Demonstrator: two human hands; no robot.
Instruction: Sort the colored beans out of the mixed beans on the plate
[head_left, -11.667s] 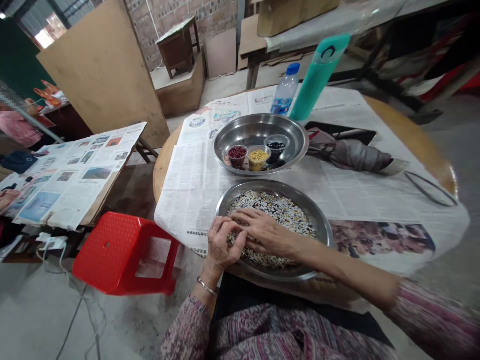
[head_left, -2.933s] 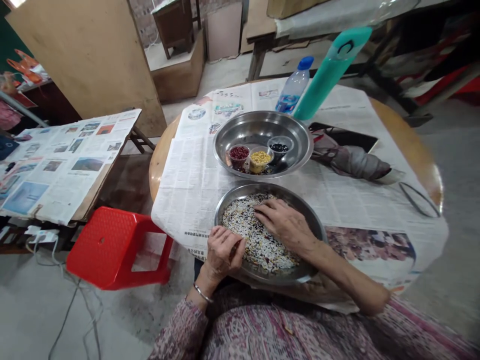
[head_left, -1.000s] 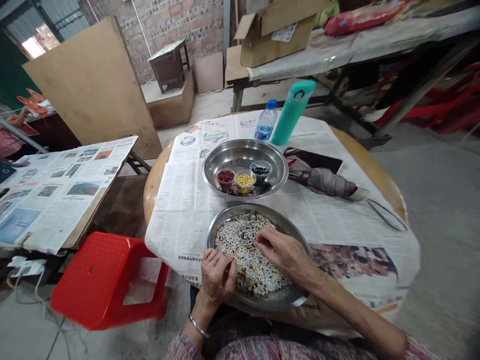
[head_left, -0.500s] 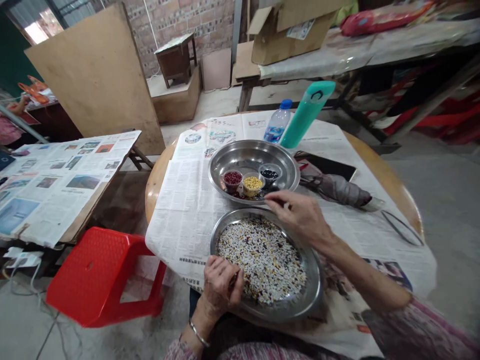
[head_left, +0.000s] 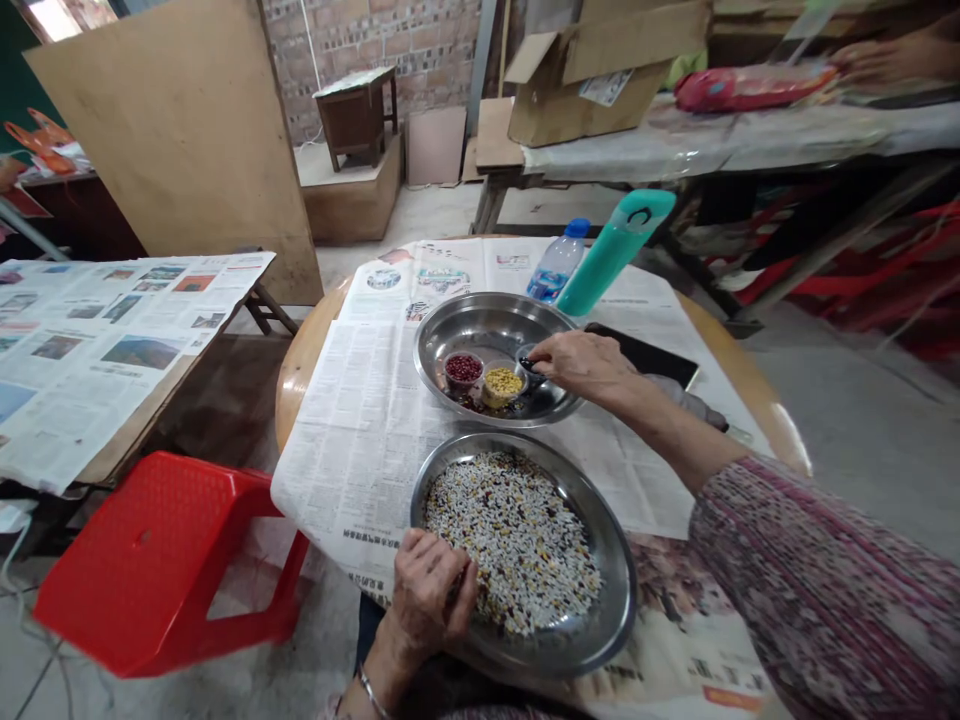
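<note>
Nearest me is a steel basin (head_left: 626, 600) with a mix of white grains and yellow, dark red and black beans (head_left: 517, 540). My left hand (head_left: 431, 590) rests at its left rim, fingers curled closed; what they hold, if anything, is hidden. Behind it stands a second steel basin (head_left: 480, 315) with three small clear cups. One cup holds red beans (head_left: 463, 369), one yellow beans (head_left: 502, 383). My right hand (head_left: 585, 362) is over the cup of black beans (head_left: 527, 360), partly covering it, fingers pinched together. Whatever is in the pinch is too small to make out.
Behind the far basin stand a water bottle (head_left: 556, 262) and a tall teal bottle (head_left: 619, 250). A dark flat object (head_left: 652, 352) and a folded umbrella (head_left: 690, 403) lie right of it. A red stool (head_left: 150, 560) stands left. Another person's hand (head_left: 900, 58) shows at the back right.
My right hand has moved forward from the gap between the basins to the cup of black beans. My left hand stays at the near basin's rim. The camera view has shifted slightly.
</note>
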